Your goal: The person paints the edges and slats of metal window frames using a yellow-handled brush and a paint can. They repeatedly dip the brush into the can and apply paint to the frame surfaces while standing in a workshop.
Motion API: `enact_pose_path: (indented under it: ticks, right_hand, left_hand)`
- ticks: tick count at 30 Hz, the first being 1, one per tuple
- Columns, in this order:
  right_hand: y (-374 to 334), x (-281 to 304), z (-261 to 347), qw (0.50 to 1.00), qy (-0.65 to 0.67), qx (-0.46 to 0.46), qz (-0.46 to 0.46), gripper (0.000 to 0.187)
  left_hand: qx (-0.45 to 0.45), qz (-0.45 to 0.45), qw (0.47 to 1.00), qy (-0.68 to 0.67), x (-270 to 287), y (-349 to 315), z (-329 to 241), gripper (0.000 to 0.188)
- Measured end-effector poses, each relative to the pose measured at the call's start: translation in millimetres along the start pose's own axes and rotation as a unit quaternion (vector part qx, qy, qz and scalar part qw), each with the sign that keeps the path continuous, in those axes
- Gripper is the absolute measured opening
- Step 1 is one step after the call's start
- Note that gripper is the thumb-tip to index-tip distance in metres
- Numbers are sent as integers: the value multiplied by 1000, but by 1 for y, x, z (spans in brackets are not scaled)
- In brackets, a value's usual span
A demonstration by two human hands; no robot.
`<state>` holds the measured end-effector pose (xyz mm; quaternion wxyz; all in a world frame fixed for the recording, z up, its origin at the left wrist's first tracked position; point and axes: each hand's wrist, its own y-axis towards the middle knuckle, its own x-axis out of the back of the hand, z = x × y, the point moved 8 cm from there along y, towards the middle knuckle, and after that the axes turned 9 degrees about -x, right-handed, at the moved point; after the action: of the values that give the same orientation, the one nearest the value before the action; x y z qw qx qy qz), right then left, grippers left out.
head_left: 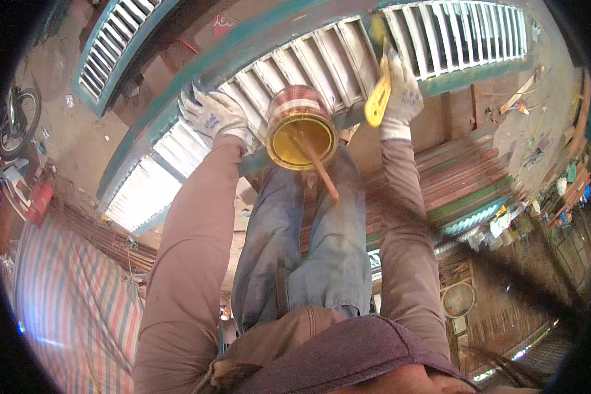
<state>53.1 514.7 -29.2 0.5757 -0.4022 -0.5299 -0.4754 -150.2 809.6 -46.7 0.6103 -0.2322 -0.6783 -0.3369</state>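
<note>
A long louvred shutter with a blue-green frame and pale slats lies across in front of me. My right hand, in a white glove, is closed round a yellow-handled paintbrush. The brush's blurred head meets the rail between two slat panels. On the left, my gloved left hand rests against the shutter with its fingers apart, holding nothing. Between my hands an open paint can sits at the shutter's near side, its inside yellowish. A wooden stick leans out of it over the rim.
Another louvred shutter lies at the far left. Under and behind my right arm are stacked wooden boards. A striped sheet covers something at the lower left, near a red object. A wheel shows at the left edge.
</note>
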Motion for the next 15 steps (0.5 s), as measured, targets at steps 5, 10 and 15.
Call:
enact_pose_path:
  ticks: [5, 10, 15]
  right_hand:
    - [-17, -3, 21, 997, 37, 65, 10, 34]
    - [18, 9, 20, 990, 113, 47, -64, 40]
    - [19, -25, 48, 997, 1, 80, -5, 35]
  left_hand:
    - [4, 5, 1000, 18, -5, -2, 4, 41]
    - [7, 14, 1000, 20, -6, -2, 6, 39]
    - [9, -1, 1000, 3, -4, 1, 1, 39]
